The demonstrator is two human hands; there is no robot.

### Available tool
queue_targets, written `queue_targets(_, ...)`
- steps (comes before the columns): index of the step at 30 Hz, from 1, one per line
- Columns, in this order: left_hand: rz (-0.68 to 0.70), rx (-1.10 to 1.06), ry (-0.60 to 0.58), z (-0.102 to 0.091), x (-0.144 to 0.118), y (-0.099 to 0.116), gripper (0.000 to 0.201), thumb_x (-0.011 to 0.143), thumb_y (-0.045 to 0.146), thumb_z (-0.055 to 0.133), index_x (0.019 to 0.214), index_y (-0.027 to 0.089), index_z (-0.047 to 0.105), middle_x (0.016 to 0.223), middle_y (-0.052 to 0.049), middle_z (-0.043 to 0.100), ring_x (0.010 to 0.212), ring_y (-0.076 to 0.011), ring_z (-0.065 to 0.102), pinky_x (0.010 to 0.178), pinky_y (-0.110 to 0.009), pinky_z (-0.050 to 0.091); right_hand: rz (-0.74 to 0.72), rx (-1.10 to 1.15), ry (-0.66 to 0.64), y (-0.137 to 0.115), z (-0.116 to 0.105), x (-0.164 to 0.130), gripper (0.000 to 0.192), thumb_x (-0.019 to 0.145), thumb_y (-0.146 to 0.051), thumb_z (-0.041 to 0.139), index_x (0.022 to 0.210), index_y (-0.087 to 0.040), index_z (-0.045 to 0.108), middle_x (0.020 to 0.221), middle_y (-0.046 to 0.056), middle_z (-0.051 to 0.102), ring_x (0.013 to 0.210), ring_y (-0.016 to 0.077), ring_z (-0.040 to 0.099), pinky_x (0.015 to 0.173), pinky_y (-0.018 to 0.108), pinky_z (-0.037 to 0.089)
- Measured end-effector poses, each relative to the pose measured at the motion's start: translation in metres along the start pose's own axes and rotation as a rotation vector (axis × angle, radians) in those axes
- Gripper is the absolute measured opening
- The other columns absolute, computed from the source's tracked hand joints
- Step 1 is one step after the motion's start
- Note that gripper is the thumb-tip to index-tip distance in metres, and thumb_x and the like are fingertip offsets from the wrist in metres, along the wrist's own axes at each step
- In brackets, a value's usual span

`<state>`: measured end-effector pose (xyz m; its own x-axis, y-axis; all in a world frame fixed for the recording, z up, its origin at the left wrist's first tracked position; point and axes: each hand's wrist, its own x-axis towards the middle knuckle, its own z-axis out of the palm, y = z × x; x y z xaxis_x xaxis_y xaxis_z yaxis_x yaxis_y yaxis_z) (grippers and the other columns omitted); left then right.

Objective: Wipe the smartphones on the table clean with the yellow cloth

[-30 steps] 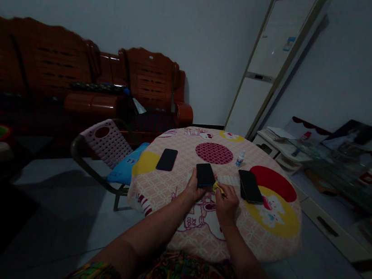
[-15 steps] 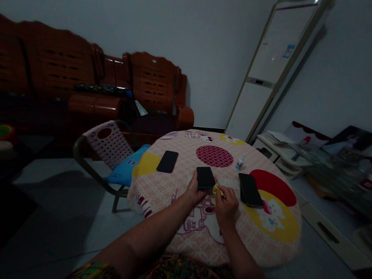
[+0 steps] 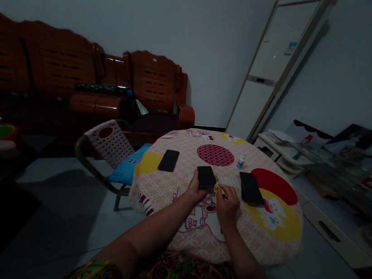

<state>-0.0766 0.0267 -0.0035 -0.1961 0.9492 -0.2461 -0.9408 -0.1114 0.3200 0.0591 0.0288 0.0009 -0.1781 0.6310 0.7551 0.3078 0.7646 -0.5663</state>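
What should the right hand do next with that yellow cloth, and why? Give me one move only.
Probably bring the small yellow cloth onto the glass of the middle black phone and wipe across it. The left hand already steadies that phone at its near edge on the round patterned tablecloth, and the right hand pinches the cloth just beside the phone's right corner.

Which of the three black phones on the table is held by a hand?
The middle phone: the left hand grips it. The left phone and right phone lie untouched.
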Motion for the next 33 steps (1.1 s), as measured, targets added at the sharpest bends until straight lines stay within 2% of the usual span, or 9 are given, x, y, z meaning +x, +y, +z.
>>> queue_targets(16,-0.045,-0.013,-0.032,-0.005,0.003,0.001,0.060,0.095,0.057,0.028,0.112,0.009,0.059,0.088,-0.012,0.067,0.079,-0.0213,0.066,0.076,-0.036,0.054,-0.049,0.012,-0.018,0.001,0.006,-0.003,0.018,0.085,-0.017,0.051,0.093,-0.018,0.067,0.087,0.007,0.065,0.081,0.0182,0.063,0.074,0.031,0.052)
queue_targets(24,-0.024,0.004,-0.027,-0.003,0.002,-0.002,0.060,0.094,0.058,0.028,0.103,0.009,0.061,0.085,-0.013,0.067,0.078,-0.0215,0.066,0.076,-0.035,0.054,-0.053,-0.024,-0.024,0.002,0.008,-0.003,0.018,0.085,-0.016,0.052,0.093,-0.019,0.068,0.085,0.006,0.064,0.079,0.0179,0.062,0.074,0.031,0.052)
queue_targets(28,0.005,0.032,-0.047,-0.004,0.004,-0.004,0.061,0.094,0.059,0.026,0.095,0.010,0.061,0.081,-0.012,0.066,0.074,-0.0199,0.065,0.075,-0.033,0.053,-0.110,-0.045,-0.058,0.000,0.011,-0.005,0.017,0.086,-0.016,0.052,0.091,-0.019,0.067,0.082,0.005,0.063,0.077,0.0174,0.062,0.071,0.030,0.051)
queue_targets(33,-0.009,0.055,-0.067,-0.006,0.005,-0.005,0.064,0.093,0.062,0.026,0.094,0.009,0.062,0.080,-0.012,0.066,0.073,-0.0199,0.065,0.073,-0.032,0.052,-0.165,-0.054,-0.093,0.001,0.015,-0.008,0.017,0.086,-0.015,0.051,0.092,-0.020,0.067,0.084,0.005,0.063,0.080,0.0179,0.061,0.074,0.030,0.051)
